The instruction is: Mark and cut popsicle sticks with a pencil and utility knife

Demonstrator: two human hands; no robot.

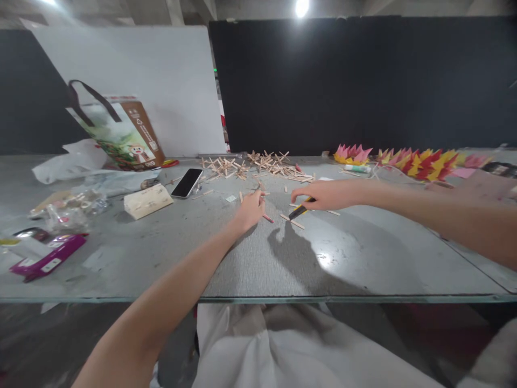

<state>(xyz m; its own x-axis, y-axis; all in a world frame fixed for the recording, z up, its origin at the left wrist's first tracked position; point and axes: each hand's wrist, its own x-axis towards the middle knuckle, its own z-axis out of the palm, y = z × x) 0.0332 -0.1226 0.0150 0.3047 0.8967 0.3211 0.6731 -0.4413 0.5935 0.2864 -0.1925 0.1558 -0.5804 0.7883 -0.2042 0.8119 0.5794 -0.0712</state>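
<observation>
My right hand (319, 195) is closed around a black and yellow utility knife (302, 209). The knife's tip points down at a flat wooden stick (298, 223) lying on the grey table. To the left, my left hand (252, 209) rests low over the tabletop with its fingers curled together; what they hold, if anything, is too small to make out. A thin red pencil-like piece (268, 218) pokes out beside that hand. Another short wooden stick (241, 197) lies by its fingers. Behind both hands spreads a loose pile of crossed wooden sticks (269, 161).
A smartphone (187, 183), a cream block (147, 201) and a printed carrier bag (125, 134) stand left. Plastic packets (72, 213) and a purple package (50, 256) lie nearer. Folded paper flowers (424, 163) and a glue stick (357, 168) sit back right. Dark panels (363, 81) rise behind.
</observation>
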